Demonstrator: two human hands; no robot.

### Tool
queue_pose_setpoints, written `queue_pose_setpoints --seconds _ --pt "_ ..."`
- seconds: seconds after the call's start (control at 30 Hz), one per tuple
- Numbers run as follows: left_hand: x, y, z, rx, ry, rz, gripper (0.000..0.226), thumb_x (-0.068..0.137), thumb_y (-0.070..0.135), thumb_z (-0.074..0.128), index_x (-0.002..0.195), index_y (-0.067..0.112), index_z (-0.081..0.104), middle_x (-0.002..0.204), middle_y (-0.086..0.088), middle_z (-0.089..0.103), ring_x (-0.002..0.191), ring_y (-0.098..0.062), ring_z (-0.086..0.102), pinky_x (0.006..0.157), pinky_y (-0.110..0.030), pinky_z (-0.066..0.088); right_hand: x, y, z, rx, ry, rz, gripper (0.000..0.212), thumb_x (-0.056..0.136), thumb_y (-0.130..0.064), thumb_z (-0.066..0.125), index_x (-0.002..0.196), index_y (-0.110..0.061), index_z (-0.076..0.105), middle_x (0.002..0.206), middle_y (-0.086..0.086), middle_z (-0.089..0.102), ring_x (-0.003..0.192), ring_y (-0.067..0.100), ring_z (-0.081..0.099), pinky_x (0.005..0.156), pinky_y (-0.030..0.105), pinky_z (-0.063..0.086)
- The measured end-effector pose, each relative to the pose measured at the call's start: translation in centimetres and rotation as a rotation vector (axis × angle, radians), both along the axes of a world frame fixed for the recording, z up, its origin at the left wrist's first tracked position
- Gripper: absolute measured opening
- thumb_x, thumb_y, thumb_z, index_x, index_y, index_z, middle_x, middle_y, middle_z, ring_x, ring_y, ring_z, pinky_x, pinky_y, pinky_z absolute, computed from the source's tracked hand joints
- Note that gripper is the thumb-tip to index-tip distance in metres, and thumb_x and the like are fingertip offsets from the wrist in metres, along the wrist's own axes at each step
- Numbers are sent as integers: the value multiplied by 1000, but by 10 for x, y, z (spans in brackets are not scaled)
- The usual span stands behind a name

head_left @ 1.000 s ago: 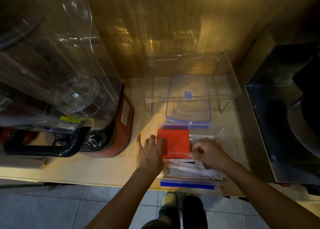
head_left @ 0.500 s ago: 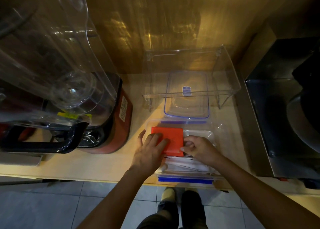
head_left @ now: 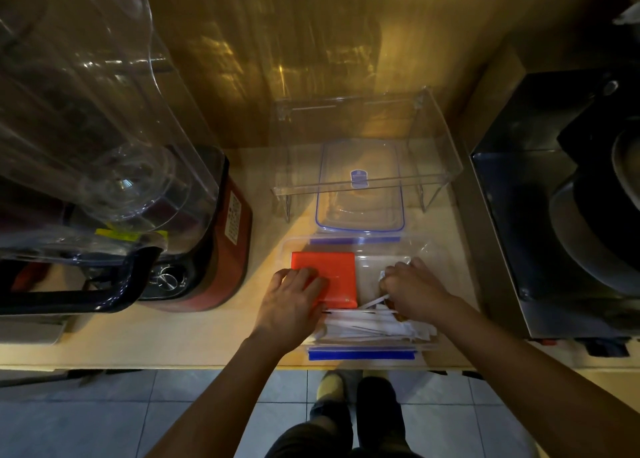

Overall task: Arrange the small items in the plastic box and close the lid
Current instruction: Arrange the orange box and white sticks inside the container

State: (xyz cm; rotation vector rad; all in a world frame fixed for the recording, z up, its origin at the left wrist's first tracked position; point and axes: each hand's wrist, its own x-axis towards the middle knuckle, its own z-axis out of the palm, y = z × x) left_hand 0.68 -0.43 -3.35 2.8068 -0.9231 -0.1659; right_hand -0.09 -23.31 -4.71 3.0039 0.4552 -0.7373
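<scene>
A clear plastic box (head_left: 429, 249) with blue clips lies open at the counter's front edge. Inside, a flat red packet (head_left: 337, 270) fills the left half and several white paper sachets (head_left: 367, 327) lie along the near side. My left hand (head_left: 294, 301) presses flat on the red packet's near left corner, fingers spread. My right hand (head_left: 414, 289) is curled in the box's right half, pinching a white sachet (head_left: 375, 301). The box's clear lid (head_left: 360, 194) with a blue rim lies just behind the box, under a clear stand.
A red blender base (head_left: 221, 249) with a large clear jug (head_left: 86, 128) stands at the left, close to the box. A clear acrylic stand (head_left: 436, 156) straddles the lid. A dark appliance (head_left: 561, 215) fills the right. The counter edge runs just below the box.
The red packet has slid left and back into the box's left half under my left hand. My right hand has moved right and now pinches a white sachet.
</scene>
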Motion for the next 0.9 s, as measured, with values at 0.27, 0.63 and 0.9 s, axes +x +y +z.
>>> queue_pose_setpoints --seconds 0.27,0.63,0.9 --pt "-1 -1 3 -119 67 17 28 87 28 57 112 16 60 111 -7 64 102 -28 59 92 -40 41 4 -10 33 174 -14 -32 8 85 -18 55 84 -25 58 89 1 69 85 18 62 71 26 36" --pt "-18 -40 11 -180 196 -196 29 85 16 58 113 16 65 98 -13 72 89 -35 65 80 -38 51 -19 -6 44 409 200 -172 12 88 -18 56 93 -14 67 95 -1 67 89 16 60 79 29 48" --pt "-17 -42 5 76 340 -74 28 91 25 52 117 22 60 110 -9 69 96 -29 65 81 -37 53 -6 -4 12 338 -84 -174 10 84 -16 55 82 -21 64 85 -3 57 87 17 56 68 26 37"
